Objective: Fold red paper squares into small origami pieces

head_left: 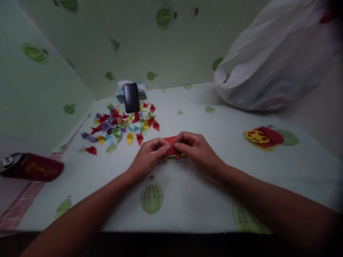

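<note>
Near the middle of the table, a piece of red paper is pinched between my two hands. My left hand is closed on its left side, thumb pressed against the fingers. My right hand grips the right side with thumb and fingertips. Something yellow shows along the lower edge, below the red; whether it belongs to the same sheet I cannot tell. The fingers hide most of the paper and its folds. Beyond my left hand lies a spread of small folded paper cranes in red, yellow, green, blue and purple.
A black phone leans on a tissue box behind the cranes. At the far left is a red drink can. A white plastic bag fills the back right; red and yellow cut-out pieces lie in front of it.
</note>
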`<control>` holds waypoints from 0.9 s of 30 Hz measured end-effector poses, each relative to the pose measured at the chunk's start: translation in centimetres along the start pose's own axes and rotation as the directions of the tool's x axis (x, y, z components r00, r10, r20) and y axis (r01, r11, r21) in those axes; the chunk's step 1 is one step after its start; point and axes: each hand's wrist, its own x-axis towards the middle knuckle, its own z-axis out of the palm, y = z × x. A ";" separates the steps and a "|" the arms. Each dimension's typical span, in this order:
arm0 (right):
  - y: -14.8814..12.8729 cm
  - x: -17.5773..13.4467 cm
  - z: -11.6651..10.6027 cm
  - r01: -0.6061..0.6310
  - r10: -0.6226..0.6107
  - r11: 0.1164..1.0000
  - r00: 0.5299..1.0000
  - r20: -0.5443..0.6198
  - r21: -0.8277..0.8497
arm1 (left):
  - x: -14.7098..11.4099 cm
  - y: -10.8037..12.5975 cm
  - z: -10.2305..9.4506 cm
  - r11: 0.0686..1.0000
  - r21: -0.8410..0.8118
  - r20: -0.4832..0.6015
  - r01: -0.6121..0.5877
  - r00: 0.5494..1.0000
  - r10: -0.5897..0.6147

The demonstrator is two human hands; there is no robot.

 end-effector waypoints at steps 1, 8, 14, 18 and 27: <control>0.0 0.0 0.0 -0.005 0.005 1.000 1.000 -0.006 -0.007 | 0.0 0.0 0.0 1.000 -0.007 0.005 0.005 1.000 -0.005; 0.4 0.1 -0.2 0.014 -0.014 1.000 0.999 0.043 0.016 | 0.0 0.2 0.2 0.999 0.034 -0.027 0.005 1.000 -0.004; 0.4 0.3 -0.2 0.013 -0.012 1.000 0.993 0.119 -0.010 | -0.1 0.4 0.5 0.996 0.089 -0.017 -0.005 1.000 0.006; 0.5 0.4 -0.3 0.056 -0.049 0.997 0.990 0.129 -0.054 | 0.0 0.4 0.4 0.992 0.125 -0.031 -0.008 0.999 0.012; 0.4 0.4 -0.6 0.089 -0.085 0.991 0.996 0.039 -0.103 | 0.0 0.6 0.1 0.971 0.222 -0.080 -0.087 0.991 0.107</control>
